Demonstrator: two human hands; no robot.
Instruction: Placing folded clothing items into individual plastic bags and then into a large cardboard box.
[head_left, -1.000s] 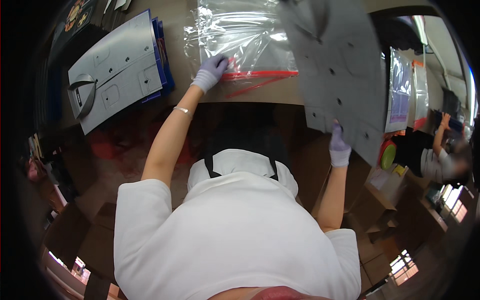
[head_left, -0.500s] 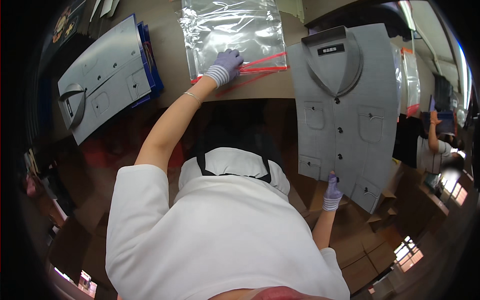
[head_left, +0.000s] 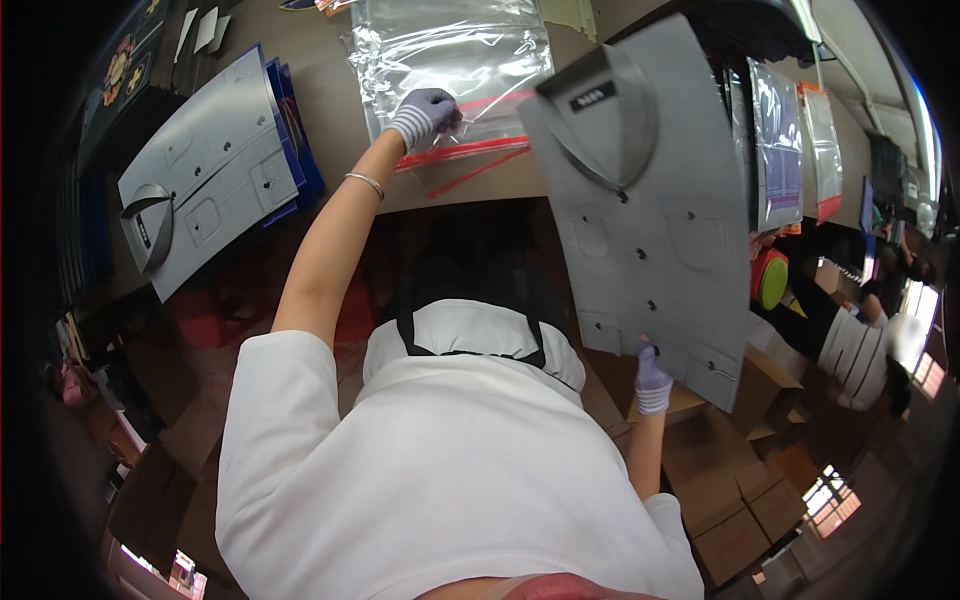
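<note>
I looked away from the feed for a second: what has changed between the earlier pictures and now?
The right hand keeps its grip on the folded grey shirt at its lower edge and has swung it left, its collar end now over the edge of the clear plastic bag. The left hand stays on the bag's red-striped opening. The second grey shirt lies as before.

The folded grey shirt [head_left: 650,210] hides most right-hand fingers [head_left: 648,352]; the plastic bag [head_left: 450,60] is cropped above.

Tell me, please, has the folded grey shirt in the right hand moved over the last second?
Yes. The folded grey shirt, gripped at its lower edge by the right hand, has swung left, its collar now beside the clear bag on the table.
</note>
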